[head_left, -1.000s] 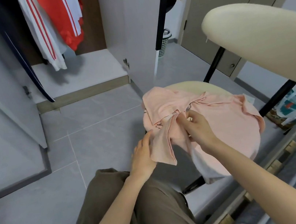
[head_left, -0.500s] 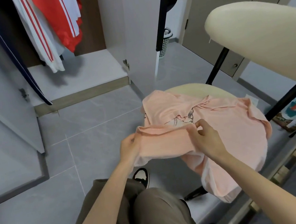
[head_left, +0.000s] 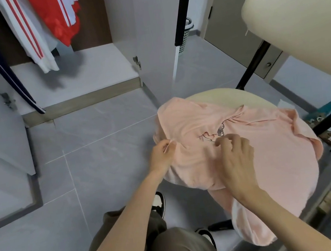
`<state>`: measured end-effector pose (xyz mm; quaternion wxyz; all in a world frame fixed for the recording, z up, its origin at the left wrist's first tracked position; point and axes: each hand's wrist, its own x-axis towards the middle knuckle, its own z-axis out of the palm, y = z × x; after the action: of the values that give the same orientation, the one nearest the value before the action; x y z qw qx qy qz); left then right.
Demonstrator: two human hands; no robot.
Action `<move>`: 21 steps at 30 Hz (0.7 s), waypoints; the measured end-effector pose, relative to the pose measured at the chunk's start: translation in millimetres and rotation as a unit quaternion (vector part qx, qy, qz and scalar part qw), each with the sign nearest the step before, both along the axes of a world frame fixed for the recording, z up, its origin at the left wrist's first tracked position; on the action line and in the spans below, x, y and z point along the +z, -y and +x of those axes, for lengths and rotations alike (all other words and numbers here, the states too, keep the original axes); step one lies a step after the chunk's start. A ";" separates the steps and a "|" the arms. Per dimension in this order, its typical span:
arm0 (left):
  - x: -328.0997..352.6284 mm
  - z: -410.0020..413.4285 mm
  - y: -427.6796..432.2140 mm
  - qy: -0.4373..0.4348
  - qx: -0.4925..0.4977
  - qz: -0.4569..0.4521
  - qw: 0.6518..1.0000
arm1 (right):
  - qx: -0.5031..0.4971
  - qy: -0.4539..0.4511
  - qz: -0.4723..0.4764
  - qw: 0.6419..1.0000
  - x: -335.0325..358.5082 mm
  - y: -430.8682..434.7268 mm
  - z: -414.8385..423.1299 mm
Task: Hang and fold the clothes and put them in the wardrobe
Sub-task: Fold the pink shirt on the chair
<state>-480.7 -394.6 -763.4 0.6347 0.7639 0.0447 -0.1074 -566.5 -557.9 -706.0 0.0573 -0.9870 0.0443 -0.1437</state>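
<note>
- The left hand (head_left: pixel 161 155) pinches the hem edge of the pink T-shirt (head_left: pixel 270 142) at the left rim of the cream stool (head_left: pixel 231 98), fingers curled tight on the cloth. The right hand (head_left: pixel 237 155) has its fingers curled too and nips a fold over the middle of the stool, just beside the printed motif.
- The T-shirt lies spread across the stool. Much of it hangs off the near edge toward the tiled floor (head_left: pixel 99 146).
- Likely trouble: the overhang weighs on the cloth, so a pull toward the near side could slide the whole shirt off the stool onto the floor.
- The round seat looks smaller than the shirt, so a fold made there may turn out crooked, with the wrinkles by the motif pressed in.
- The open wardrobe (head_left: pixel 88 72) stands beyond the stool to the left, with red and white garments (head_left: pixel 58 16) hanging inside.
- Its door (head_left: pixel 150 30) stands edge-on just beyond the stool and narrows the way in.
- A cream cushion (head_left: pixel 298 11) on a black frame (head_left: pixel 252 67) overhangs the stool's right side, and a lifted shirt could brush it.
- A shoe (head_left: pixel 158 201) rests near the stool's front left.
</note>
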 end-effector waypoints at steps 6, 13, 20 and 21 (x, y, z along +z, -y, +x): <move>-8.2 0.7 -8.2 -0.079 0.016 -0.028 0.996 | 0.175 -0.163 -0.059 0.969 -21.5 -14.5 25.5; -37.0 -7.4 -16.0 -0.221 -0.072 0.065 0.970 | 0.104 -0.177 -0.147 0.968 -28.5 -12.6 38.4; -67.8 14.6 -15.3 -0.244 -0.015 0.043 0.969 | 0.197 -0.114 -0.110 0.968 -33.5 -14.0 53.8; -72.2 18.5 -17.5 -0.257 -0.010 0.036 0.966 | 0.204 -0.123 -0.080 0.968 -35.3 -13.4 55.4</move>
<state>-462.2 -377.1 -835.6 0.5730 0.7335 0.2020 -0.3048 -511.1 -544.5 -741.3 0.0003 -0.9866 -0.1629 -0.0094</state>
